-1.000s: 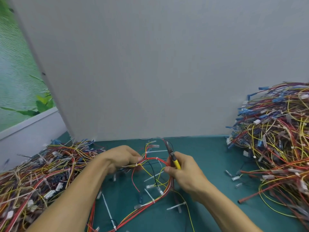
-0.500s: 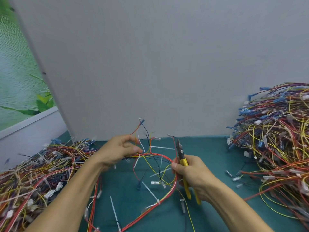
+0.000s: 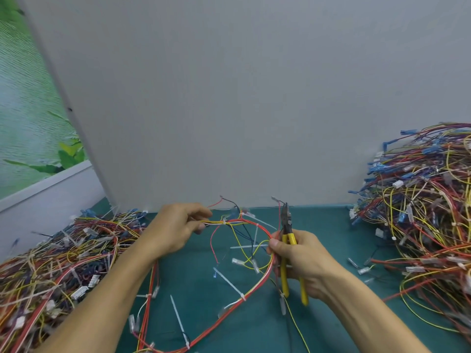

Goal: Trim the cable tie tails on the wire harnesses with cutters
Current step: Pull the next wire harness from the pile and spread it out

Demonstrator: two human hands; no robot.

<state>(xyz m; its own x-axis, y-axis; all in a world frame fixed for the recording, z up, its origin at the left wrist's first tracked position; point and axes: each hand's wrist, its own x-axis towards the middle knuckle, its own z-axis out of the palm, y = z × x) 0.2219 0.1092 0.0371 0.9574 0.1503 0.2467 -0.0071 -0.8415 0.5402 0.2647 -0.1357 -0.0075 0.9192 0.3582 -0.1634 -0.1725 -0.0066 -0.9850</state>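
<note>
The left hand [image 3: 175, 229] pinches the wire harness [image 3: 244, 297] between thumb and fingers, just beside a small white tie. From there the red and yellow wires make a wide loop over to the right hand [image 3: 303, 261]. This hand is closed around the yellow handles of the cutters [image 3: 287, 226], whose dark tip points up, and its thumb also presses on the red wires. Below and between the hands, a long white cable tie tail [image 3: 229, 282] sticks out from the loop. One pile of harnesses [image 3: 51, 263] lies outside the left hand and another pile [image 3: 420, 212] outside the right hand.
</note>
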